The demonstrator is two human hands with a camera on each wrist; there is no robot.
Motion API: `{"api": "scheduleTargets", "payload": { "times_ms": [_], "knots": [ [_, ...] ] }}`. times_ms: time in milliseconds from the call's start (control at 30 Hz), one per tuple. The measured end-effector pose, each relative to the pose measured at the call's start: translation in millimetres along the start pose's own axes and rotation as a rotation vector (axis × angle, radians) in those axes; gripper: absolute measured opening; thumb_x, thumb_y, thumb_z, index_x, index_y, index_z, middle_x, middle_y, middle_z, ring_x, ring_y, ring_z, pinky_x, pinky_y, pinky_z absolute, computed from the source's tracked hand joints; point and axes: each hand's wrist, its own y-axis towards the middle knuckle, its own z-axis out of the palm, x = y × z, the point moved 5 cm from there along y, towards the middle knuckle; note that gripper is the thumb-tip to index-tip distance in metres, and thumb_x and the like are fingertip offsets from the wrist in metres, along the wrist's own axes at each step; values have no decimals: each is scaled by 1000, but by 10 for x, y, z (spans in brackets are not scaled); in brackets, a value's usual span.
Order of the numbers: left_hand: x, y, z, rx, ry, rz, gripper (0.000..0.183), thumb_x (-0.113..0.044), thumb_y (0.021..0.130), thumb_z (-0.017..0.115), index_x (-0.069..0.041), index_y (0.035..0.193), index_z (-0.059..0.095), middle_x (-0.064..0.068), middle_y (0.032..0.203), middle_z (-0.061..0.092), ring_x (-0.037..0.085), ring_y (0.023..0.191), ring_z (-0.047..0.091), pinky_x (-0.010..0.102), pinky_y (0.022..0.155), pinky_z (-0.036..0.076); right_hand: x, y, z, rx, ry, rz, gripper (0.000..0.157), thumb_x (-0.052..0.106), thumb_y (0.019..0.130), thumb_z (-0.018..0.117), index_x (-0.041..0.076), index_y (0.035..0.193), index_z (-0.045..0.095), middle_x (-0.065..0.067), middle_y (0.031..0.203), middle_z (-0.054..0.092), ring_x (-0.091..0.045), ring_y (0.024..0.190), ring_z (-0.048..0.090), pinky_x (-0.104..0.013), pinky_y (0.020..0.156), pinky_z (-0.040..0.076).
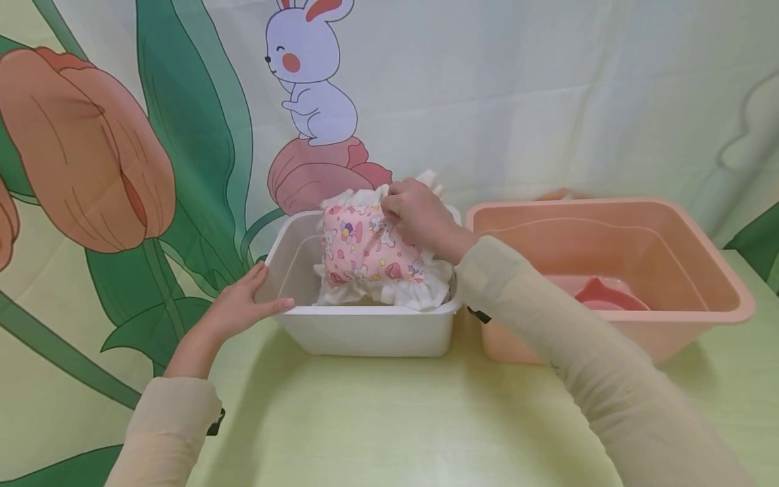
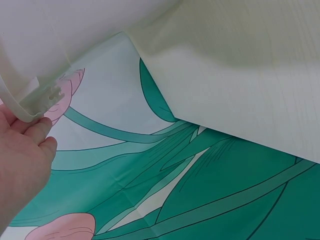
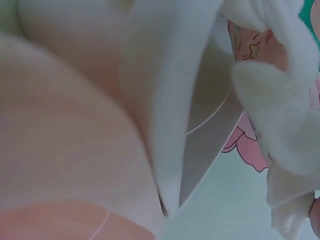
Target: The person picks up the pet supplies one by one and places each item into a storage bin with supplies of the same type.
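Note:
A pink cartoon-print cloth piece with white ruffled edges (image 1: 365, 247) is partly inside the white bin (image 1: 371, 331), its top reaching above the back rim. My right hand (image 1: 420, 213) pinches its upper right edge. In the right wrist view, its white, soft-looking edge (image 3: 285, 115) hangs beside the bin wall, and only a bit of a fingertip shows. At the bin's left end, my left hand (image 1: 243, 308) grips the rim, thumb over the front corner. The left wrist view shows the fingers (image 2: 37, 132) hooked at the rim.
A peach bin (image 1: 608, 213) stands close on the right, with a red-pink item (image 1: 608, 295) on its floor. Both bins are on a pale green table (image 1: 389, 419). Behind them hangs a cloth backdrop (image 1: 517, 101) printed with tulips and a rabbit.

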Motion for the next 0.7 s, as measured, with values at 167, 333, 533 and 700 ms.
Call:
{"api": "scheduleTargets", "payload": {
  "times_ms": [167, 333, 533, 700],
  "knots": [
    [-22, -15, -2, -13, -9, 5, 102, -66, 72, 52, -6, 142, 9, 16, 149, 4, 48, 130, 14, 66, 96, 20, 44, 12, 14, -7, -90, 18, 13, 1, 80, 54, 7, 76, 64, -5, 77, 57, -22, 74, 48, -29, 71, 40],
    [3, 2, 9, 14, 1, -8, 101, -65, 74, 51, -5, 142, 6, 17, 149, 2, 47, 130, 12, 65, 97, 19, 63, 15, 19, -80, -205, 17, 13, 8, 84, 54, 9, 82, 67, -5, 79, 59, -22, 75, 50, -31, 77, 41],
    [12, 1, 7, 18, 14, -17, 100, -63, 75, 51, -5, 142, 5, 17, 149, 1, 47, 130, 12, 65, 96, 20, 77, 15, 8, -150, -244, -3, 19, 3, 84, 50, 9, 79, 67, -6, 74, 56, -22, 75, 49, -32, 81, 40],
    [18, 13, 9, 14, 18, -20, 100, -64, 75, 51, -5, 142, 5, 18, 148, 1, 48, 130, 12, 66, 96, 20, 98, 9, 26, -123, -245, -2, 19, 3, 85, 50, 9, 78, 66, -6, 73, 55, -22, 76, 50, -32, 81, 40]
  ]
}}
